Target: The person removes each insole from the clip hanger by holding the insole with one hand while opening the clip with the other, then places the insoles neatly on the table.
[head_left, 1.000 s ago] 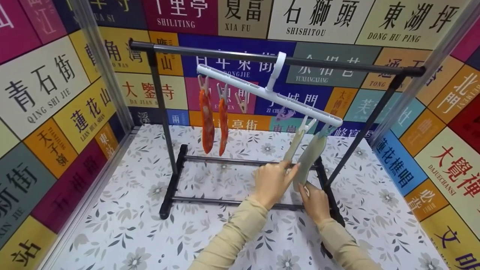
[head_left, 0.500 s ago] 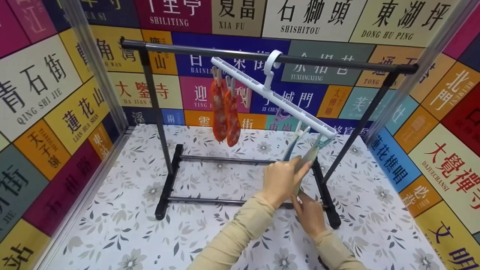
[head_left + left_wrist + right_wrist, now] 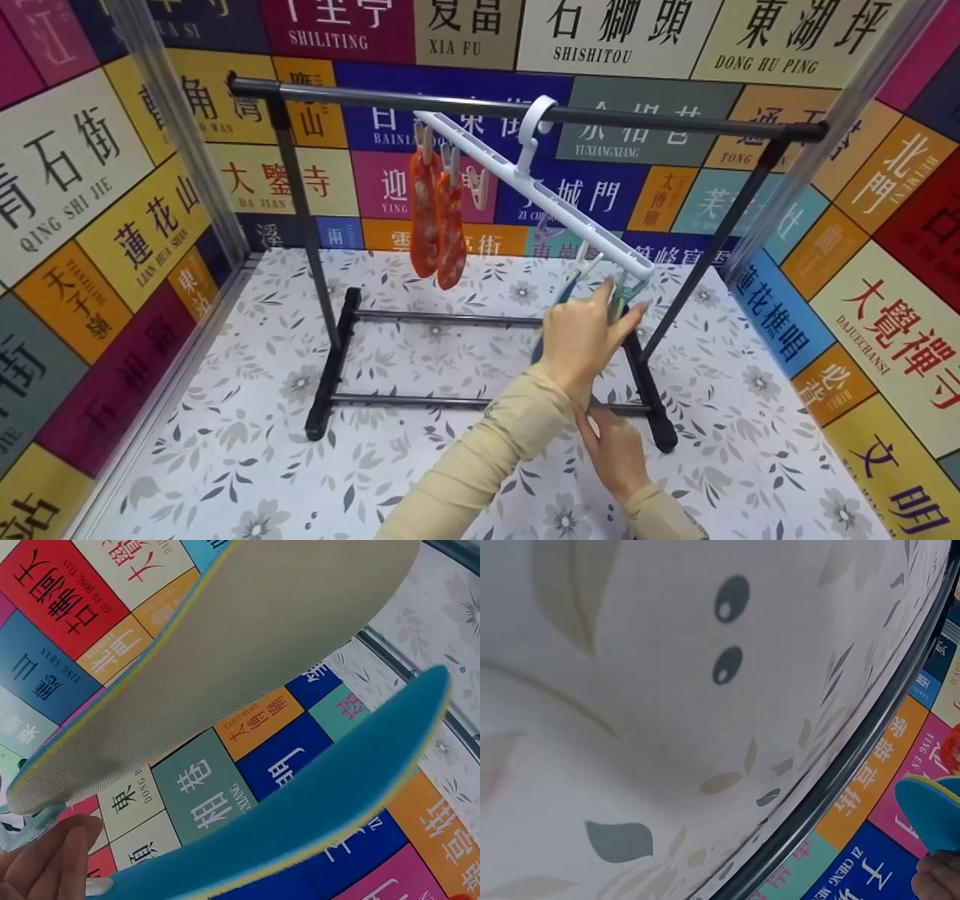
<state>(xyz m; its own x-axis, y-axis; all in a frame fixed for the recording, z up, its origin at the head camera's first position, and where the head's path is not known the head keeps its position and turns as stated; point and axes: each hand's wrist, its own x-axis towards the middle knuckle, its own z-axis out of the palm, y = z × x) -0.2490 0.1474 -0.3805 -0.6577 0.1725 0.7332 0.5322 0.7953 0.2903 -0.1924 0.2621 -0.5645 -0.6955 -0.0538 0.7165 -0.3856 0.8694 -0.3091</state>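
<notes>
A white clip hanger (image 3: 555, 204) hangs by its hook from a black rack's top bar, slanted toward me on the right. Two blue insoles with pale undersides are clipped at that near end. My left hand (image 3: 581, 330) reaches up beside the nearer insole (image 3: 262, 637), index finger and thumb spread apart by its teal clip (image 3: 632, 285). Lower down, my right hand (image 3: 616, 450) pinches that insole's bottom end. The other insole (image 3: 300, 817) hangs alongside, its blue face showing in the left wrist view. At the hanger's far end hang two orange mottled insoles (image 3: 425, 217).
The black rack (image 3: 330, 367) stands on a floral-patterned table cover (image 3: 262, 480), with low crossbars at its base. Two unloaded clips, one beige (image 3: 477, 187) and one purple (image 3: 544, 225), dangle from the hanger. Sign-covered walls (image 3: 630, 112) enclose the back and sides.
My left hand has moved up along the nearer insole to its clip. The hanger has turned, its right end swinging toward me and the orange pair closing up. My right hand has shifted slightly down.
</notes>
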